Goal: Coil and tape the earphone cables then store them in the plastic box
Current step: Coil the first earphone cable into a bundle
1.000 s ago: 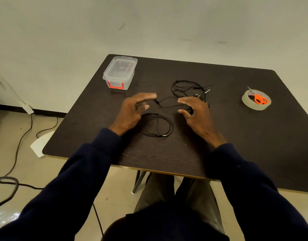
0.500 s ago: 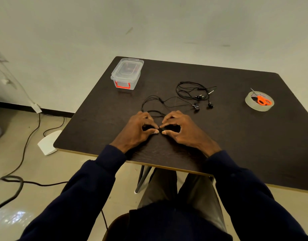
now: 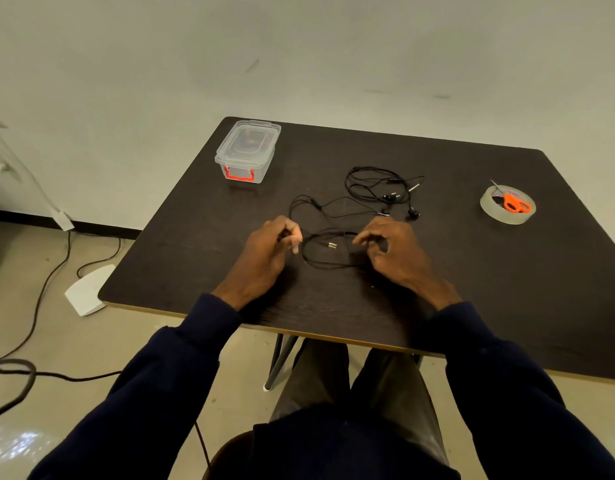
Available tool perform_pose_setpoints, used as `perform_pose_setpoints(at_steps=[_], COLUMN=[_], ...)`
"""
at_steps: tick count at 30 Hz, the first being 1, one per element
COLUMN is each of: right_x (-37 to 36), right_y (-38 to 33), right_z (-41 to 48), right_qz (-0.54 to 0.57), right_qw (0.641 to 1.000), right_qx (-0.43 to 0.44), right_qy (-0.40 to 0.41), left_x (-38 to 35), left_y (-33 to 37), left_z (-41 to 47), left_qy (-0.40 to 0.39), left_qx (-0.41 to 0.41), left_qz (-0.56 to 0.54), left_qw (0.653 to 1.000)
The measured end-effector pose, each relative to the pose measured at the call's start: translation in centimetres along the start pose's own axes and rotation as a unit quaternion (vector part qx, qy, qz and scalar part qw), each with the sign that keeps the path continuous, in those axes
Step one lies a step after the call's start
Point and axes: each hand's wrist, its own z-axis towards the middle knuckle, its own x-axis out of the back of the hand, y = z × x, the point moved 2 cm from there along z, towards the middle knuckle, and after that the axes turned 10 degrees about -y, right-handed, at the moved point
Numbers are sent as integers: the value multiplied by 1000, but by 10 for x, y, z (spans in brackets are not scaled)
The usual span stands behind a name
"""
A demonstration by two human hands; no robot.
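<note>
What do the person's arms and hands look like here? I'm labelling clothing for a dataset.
Both arms wear long dark navy sleeves ending at the wrists, plain, with no visible markings. The left hand and right hand are bare: no gloves, and no rings or watch can be made out.

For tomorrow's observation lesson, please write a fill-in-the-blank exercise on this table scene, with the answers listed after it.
1. The orange scissors lie on the roll of ____.
2. The plastic box has its lid ____.
3. The coiled cable lies between the left hand and the ____ hand.
4. The clasp on the box is coloured ____.

Answers: tape; on; right; red
</note>
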Motion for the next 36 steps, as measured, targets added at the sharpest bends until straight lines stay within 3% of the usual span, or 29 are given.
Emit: perform_pose_setpoints(at_steps=[3,5,9,12,15,19,22,25,29,31,33,36], right_x=[6,9,6,8,12,17,26,32,31,31,29,23], right_y=[-13,-31,-62,-65,-59,-52,-44,-35,-26,-24,-25,-30], right_z=[3,10,25,32,33,34,38,42,48,52,55,57], right_qz=[29,115,365,429,447,353,307,293,318,321,325,318], right_qw=[991,980,925,899,892,935,950,955,945,944,942,944], right_qx=[34,75,106,65,32,31,38,24,-4,-2,6,30], right_qy=[124,142,-20,-55,-56,-7,36,38,72,81,88,83], left_x=[9,11,17,27,33,25,21,22,29,32,32,23], left_y=[15,25,41,50,51,49,44,44,56,62,68,69], left_z=[8,17,34,46,51,47,42,42,45,48,51,54], left_qy=[45,33,-20,4,35,55,95,50,-27,-63,-103,-154], left_qx=[19,32,15,2,-9,13,68,108,135,141,151,165], left_qz=[-212,-334,-503,-550,-540,-372,-248,-113,-33,-58,-193,-463], left_qw=[976,942,864,835,841,926,962,986,990,986,964,857])
